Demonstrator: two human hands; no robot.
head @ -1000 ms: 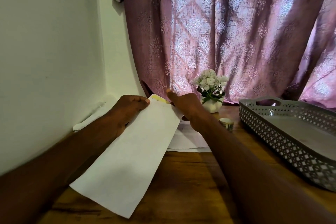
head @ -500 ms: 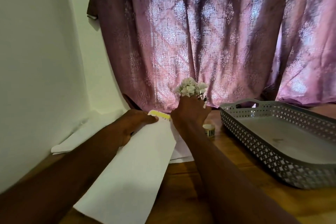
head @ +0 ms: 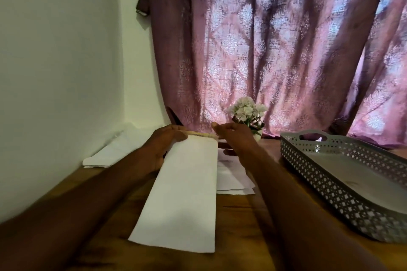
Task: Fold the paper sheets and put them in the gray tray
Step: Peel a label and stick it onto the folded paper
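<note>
On the brown table [head: 237, 215] lies my folded paper [head: 185, 191], long and white. My left hand [head: 164, 145] holds its far left corner with curled fingers. My right hand [head: 233, 136] hovers by the far right corner, fingers loose, holding nothing. More sheets [head: 233, 174] lie under it. To the right sits the gray tray [head: 343, 185], apart from the paper

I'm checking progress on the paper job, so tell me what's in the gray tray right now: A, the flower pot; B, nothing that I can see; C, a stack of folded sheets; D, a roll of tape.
B: the gray tray shows only its bare floor, while the folded sheet is on the table, held by the left hand.
</note>
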